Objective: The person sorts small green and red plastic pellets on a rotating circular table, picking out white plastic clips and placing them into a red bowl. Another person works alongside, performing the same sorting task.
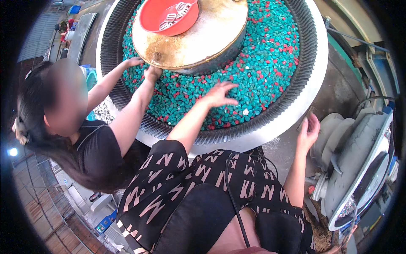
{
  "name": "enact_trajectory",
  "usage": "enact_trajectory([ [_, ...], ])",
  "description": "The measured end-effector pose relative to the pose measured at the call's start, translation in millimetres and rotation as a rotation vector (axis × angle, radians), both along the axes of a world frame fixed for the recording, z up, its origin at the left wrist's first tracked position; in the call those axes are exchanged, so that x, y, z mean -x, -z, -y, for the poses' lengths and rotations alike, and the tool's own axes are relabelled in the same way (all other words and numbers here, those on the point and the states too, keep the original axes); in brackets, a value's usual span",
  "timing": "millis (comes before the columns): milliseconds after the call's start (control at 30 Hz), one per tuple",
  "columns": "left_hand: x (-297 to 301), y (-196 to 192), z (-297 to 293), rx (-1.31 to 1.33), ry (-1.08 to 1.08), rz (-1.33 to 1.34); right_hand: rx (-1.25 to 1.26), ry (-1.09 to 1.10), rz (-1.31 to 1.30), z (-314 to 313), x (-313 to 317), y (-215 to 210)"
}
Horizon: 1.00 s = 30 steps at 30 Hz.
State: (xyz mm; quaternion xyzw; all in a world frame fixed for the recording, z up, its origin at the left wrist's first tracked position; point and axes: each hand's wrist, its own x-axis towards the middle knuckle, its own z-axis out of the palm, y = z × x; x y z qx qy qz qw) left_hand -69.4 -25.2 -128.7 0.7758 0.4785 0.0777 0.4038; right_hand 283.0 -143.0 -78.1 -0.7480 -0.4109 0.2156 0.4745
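Note:
A big round tub [318, 55] with a pale rim and a dark ribbed inner wall holds a thick layer of small green and red tumbling stones [270, 63]. Just over the stones at the near side, my left hand [219, 94] is open, fingers spread; whether the fingertips touch them I cannot tell. My right hand [309, 131] is outside the tub, by the rim on the right, with loosely bent fingers apart and nothing visible in them. On the rusty-stained centre drum [190, 51] stands a red bowl [146, 17] with several silvery metal parts [169, 19] in it.
A co-worker [97, 139] on my left has both hands in the stones beside the drum. Stacked grey round machine parts [359, 144] stand close to my right arm. A dark cable [232, 194] hangs down my front. Small pale pieces [103, 112] lie left of the tub.

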Motion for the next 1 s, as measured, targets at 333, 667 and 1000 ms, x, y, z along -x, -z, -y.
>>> enact_trajectory([
  [333,-32.6,8.9,-56.1,0.377,0.166,-0.022,0.072,-0.040,0.262,36.7,8.2,-16.9],
  [667,-56.6,62.6,-92.4,0.593,0.241,-0.294,0.713,0.355,0.285,231.6,-94.6,59.7],
  [1000,-34.5,-42.8,-98.8,0.428,0.648,-0.385,1.095,0.403,-0.285,366.6,-99.6,154.5],
])
